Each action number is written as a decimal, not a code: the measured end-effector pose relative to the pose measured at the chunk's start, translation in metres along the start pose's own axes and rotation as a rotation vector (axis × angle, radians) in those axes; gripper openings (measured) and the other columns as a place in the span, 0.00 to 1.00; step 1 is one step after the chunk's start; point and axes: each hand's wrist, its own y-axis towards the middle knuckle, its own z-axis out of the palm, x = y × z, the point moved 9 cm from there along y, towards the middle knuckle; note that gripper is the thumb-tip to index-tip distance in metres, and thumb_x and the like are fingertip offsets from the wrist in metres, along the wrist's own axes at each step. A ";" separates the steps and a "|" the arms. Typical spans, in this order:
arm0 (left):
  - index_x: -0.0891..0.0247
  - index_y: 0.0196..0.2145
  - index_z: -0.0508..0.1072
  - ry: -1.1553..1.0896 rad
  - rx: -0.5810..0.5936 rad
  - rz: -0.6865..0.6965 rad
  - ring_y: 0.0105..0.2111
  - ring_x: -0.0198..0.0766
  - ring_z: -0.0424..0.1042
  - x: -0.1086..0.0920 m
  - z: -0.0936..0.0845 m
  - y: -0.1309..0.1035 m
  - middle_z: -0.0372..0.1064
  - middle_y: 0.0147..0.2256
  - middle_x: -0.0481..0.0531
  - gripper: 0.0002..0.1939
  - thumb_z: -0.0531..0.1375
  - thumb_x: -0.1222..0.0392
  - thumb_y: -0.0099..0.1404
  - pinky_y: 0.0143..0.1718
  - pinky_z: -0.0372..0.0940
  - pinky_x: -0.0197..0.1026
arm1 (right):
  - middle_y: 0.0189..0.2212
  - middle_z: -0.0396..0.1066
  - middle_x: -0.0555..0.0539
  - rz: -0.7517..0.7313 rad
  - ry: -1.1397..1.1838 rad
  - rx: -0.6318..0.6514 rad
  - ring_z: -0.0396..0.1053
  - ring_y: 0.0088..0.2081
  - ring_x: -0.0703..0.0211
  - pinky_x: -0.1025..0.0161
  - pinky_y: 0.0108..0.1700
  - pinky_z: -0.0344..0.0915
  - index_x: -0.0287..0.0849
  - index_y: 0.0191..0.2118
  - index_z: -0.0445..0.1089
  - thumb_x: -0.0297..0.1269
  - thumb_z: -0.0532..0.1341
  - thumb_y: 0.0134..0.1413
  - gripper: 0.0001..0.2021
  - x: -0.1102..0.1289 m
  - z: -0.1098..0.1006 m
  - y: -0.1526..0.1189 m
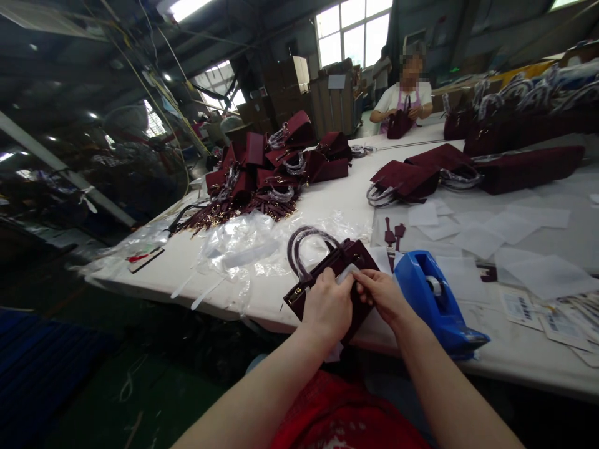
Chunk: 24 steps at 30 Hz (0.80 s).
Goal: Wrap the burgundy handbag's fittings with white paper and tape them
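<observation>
Closest to the camera, both hands are on a small burgundy handbag (334, 274) lying at the near edge of the white table (327, 206). The left hand (327, 307) sits on top of the bag with fingers curled down over it, gripping the body. The right hand (381, 293) comes in from the side, fingers pinched together on a small pale slip (347, 272) right at the bag's top, so both hands are pretty much closed on the bag and touching each other. The bag's two handles (304, 246) arch up on the far side, wrapped in clear film.

Just to the right of the hands sits a blue tape dispenser (433, 299), near the table edge. Beyond it are loose white paper sheets (510, 227) and some printed labels (552, 318) off to the right. Crumpled clear plastic bags (243, 246) lie left of the handbag.

Further back there's a heap of the same burgundy bags (271, 165), and more of them in a row along the right side (515, 134). At the far end a co-worker (405, 93) is seated, handling another bag.
</observation>
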 end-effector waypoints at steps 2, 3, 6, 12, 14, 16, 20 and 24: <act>0.50 0.59 0.65 0.036 -0.007 -0.032 0.38 0.44 0.68 0.004 0.004 -0.004 0.62 0.40 0.56 0.23 0.52 0.64 0.69 0.36 0.67 0.42 | 0.15 0.66 0.55 -0.004 -0.011 -0.003 0.58 0.12 0.73 0.76 0.12 0.46 0.37 0.28 0.72 0.52 0.72 0.39 0.21 0.002 0.002 0.001; 0.49 0.60 0.64 0.057 -0.012 -0.032 0.38 0.44 0.68 0.005 0.007 -0.006 0.62 0.41 0.56 0.24 0.51 0.64 0.69 0.35 0.67 0.42 | 0.15 0.66 0.56 -0.006 -0.014 -0.002 0.57 0.12 0.73 0.75 0.12 0.45 0.38 0.27 0.72 0.52 0.72 0.39 0.21 0.002 0.003 0.001; 0.48 0.60 0.64 0.100 -0.047 0.000 0.38 0.43 0.68 0.007 0.012 -0.009 0.62 0.42 0.55 0.23 0.50 0.64 0.71 0.35 0.68 0.41 | 0.15 0.66 0.56 -0.014 -0.020 0.005 0.57 0.12 0.73 0.75 0.12 0.46 0.38 0.26 0.70 0.53 0.72 0.39 0.22 0.003 0.006 0.002; 0.55 0.58 0.67 0.131 -0.094 0.039 0.40 0.44 0.67 0.001 0.014 -0.010 0.63 0.40 0.56 0.20 0.50 0.65 0.71 0.38 0.69 0.43 | 0.15 0.65 0.55 -0.045 -0.075 -0.019 0.57 0.13 0.72 0.73 0.13 0.48 0.39 0.25 0.70 0.55 0.70 0.40 0.22 0.004 0.006 0.005; 0.58 0.58 0.67 0.140 -0.086 0.039 0.41 0.44 0.66 0.000 0.014 -0.008 0.63 0.40 0.56 0.20 0.49 0.65 0.71 0.39 0.69 0.44 | 0.15 0.66 0.54 -0.073 -0.123 -0.052 0.57 0.13 0.70 0.72 0.14 0.49 0.40 0.26 0.71 0.55 0.69 0.41 0.20 0.008 0.008 0.004; 0.59 0.57 0.67 0.145 -0.070 0.020 0.41 0.45 0.66 0.002 0.012 -0.004 0.64 0.40 0.57 0.20 0.50 0.66 0.71 0.39 0.69 0.44 | 0.16 0.68 0.53 -0.115 -0.188 -0.088 0.59 0.13 0.68 0.70 0.14 0.51 0.40 0.29 0.74 0.53 0.69 0.42 0.19 0.014 0.009 -0.005; 0.60 0.57 0.68 0.153 -0.034 -0.017 0.42 0.46 0.67 0.011 0.011 0.002 0.64 0.42 0.58 0.20 0.51 0.68 0.69 0.39 0.69 0.45 | 0.21 0.73 0.50 -0.228 -0.349 -0.176 0.67 0.20 0.60 0.63 0.25 0.64 0.42 0.40 0.77 0.49 0.69 0.44 0.19 0.034 -0.011 -0.047; 0.60 0.57 0.68 0.154 -0.047 0.007 0.41 0.46 0.67 0.012 0.013 0.004 0.64 0.41 0.58 0.22 0.51 0.70 0.68 0.39 0.69 0.45 | 0.29 0.76 0.45 -0.459 -0.785 -0.610 0.72 0.30 0.53 0.59 0.37 0.65 0.44 0.42 0.76 0.49 0.63 0.53 0.16 0.077 -0.093 -0.113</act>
